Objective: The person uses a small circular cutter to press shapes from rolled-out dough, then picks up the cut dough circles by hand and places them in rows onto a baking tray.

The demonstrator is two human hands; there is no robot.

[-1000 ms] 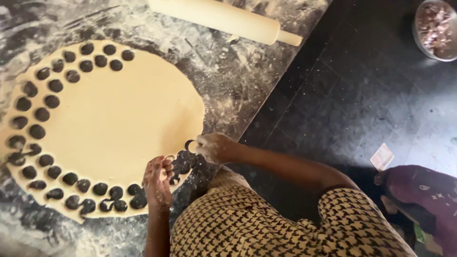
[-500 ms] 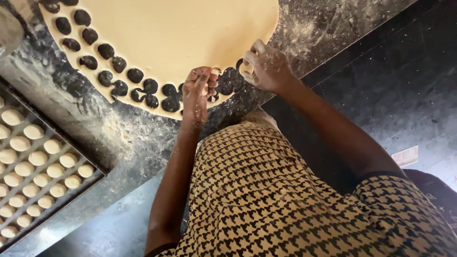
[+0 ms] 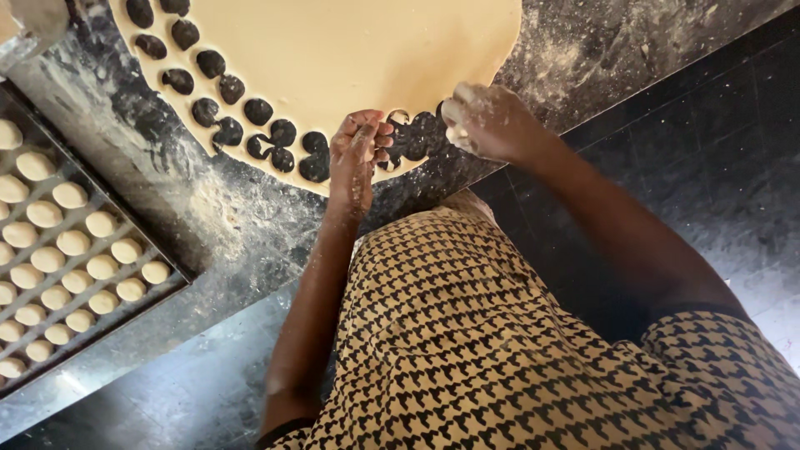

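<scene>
Compared with the preceding view, both hands sit slightly lower in the field and more of the tray (image 3: 158, 287) is exposed at left; the work itself is unchanged. The left hand (image 3: 358, 154), fingers curled together, presses on the near edge of the rolled dough sheet (image 3: 358, 50), beside a row of round cut-out holes (image 3: 250, 125). The floured right hand (image 3: 487, 121) is closed on small pieces of cut dough (image 3: 454, 125). Dough rounds (image 3: 71, 242) fill the tray on the floured dark counter (image 3: 217, 225).
</scene>
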